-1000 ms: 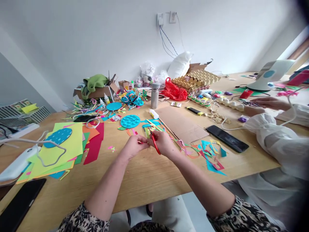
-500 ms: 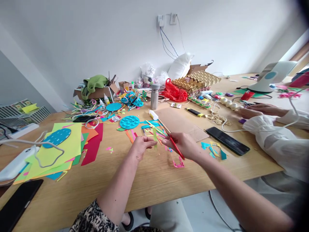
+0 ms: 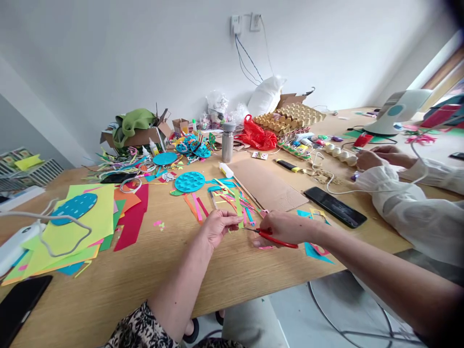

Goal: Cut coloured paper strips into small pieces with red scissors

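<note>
One yellow-green paper strip is pinched in the left hand, its long axis pointed away from the body. Red-handled scissors are gripped by the right hand, blades turned left, crosswise, tips just beside the strip's near end. Beyond, loose strips are scattered.

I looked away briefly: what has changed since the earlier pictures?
The right hand has moved rightward, away from the left hand, keeping the red scissors; their blades, which pointed away from the person, now point left towards the green strip. The left hand pinches that strip, as half a second ago. The metal bottle, blue disc and cardboard sheet stayed put.
</note>
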Demonstrator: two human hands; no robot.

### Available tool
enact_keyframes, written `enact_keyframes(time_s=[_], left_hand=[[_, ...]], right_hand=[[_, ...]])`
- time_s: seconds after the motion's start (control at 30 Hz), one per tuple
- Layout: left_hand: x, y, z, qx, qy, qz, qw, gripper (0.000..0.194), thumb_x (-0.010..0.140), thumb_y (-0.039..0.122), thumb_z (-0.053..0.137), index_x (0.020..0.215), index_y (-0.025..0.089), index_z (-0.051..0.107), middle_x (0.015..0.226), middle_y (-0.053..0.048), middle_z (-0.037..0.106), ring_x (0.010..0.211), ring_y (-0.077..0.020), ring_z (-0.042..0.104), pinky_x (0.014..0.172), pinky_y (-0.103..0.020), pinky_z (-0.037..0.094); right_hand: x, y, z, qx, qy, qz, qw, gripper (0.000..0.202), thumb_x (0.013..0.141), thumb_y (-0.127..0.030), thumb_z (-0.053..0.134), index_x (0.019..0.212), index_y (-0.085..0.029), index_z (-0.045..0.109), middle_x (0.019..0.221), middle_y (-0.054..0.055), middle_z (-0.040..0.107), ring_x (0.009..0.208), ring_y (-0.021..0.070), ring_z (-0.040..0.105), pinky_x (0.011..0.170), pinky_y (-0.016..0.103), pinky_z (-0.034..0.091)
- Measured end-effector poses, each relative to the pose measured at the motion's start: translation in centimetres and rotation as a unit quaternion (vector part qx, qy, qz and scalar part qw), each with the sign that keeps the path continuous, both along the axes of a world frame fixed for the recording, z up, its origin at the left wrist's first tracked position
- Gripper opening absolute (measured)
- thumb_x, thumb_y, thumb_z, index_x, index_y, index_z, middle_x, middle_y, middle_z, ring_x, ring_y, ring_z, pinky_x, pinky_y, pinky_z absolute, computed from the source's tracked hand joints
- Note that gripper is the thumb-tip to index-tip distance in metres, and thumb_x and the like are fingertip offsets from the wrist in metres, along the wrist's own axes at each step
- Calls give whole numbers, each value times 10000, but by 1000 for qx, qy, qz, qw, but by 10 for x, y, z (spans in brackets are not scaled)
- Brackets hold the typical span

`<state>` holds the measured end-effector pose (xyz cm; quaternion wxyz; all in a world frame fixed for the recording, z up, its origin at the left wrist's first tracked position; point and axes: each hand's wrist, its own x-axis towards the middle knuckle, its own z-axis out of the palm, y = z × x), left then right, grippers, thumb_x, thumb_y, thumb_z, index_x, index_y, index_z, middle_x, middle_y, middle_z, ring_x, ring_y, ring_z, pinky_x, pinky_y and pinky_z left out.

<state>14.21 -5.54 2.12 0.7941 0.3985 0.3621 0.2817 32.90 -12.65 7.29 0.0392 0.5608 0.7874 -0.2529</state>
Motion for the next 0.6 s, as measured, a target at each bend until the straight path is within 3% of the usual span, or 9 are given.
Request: enact_keyframes(time_s=[0.23,0.6], left_hand=[[4,0,-3,9,3,-21,1000,316,418,219,852,596,97,621,558,-29,615,525,-108,556,570,-251,396],[8,-1,-3,12,2,-25,1000,315,406,230,851,581,102,623,515,-9,582,466,-97,523,513,-245,368]], right_hand=[[-8,3,3,50,-27,10,998,583,751,-686,477,531,-159,593,480,28,510,451,101,316,455,240,224],[-4,6,-4,61,-51,4,997,556,742,-662,520,520,-164,627,500,51,565,430,106,356,447,247,219]])
